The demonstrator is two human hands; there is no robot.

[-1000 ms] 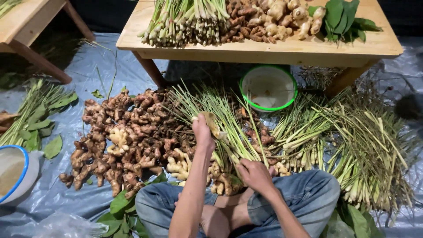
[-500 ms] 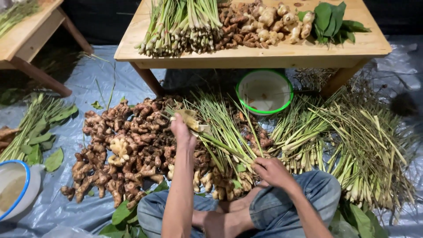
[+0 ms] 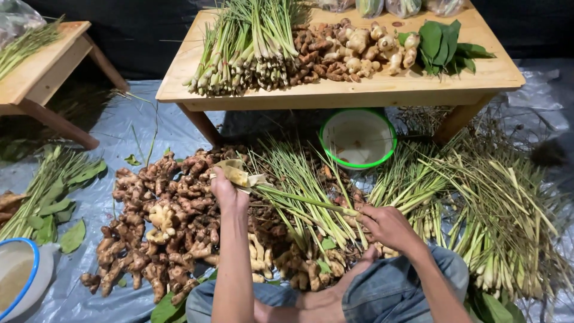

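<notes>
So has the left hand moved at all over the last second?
Yes. The left hand, gripping the butt end of a lemongrass stalk, has swung leftward, away from the green-rimmed bowl and over the pile of ginger roots.

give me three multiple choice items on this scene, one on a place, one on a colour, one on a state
1. Where does the green-rimmed bowl sit?
A. on the wooden table
B. on the ground in front of the wooden table
C. in the person's lap

2. What colour is the rim of the bowl at lower left?
A. blue
B. red
C. yellow

3. How is the lemongrass stalk held?
A. in the right hand only
B. lying loose on the pile
C. between both hands

Key: 1 B, the bowl rests on the grey sheet below the table edge. 2 A, its rim shows blue. 3 C, the left hand grips the husked end and the right hand the other.
</notes>
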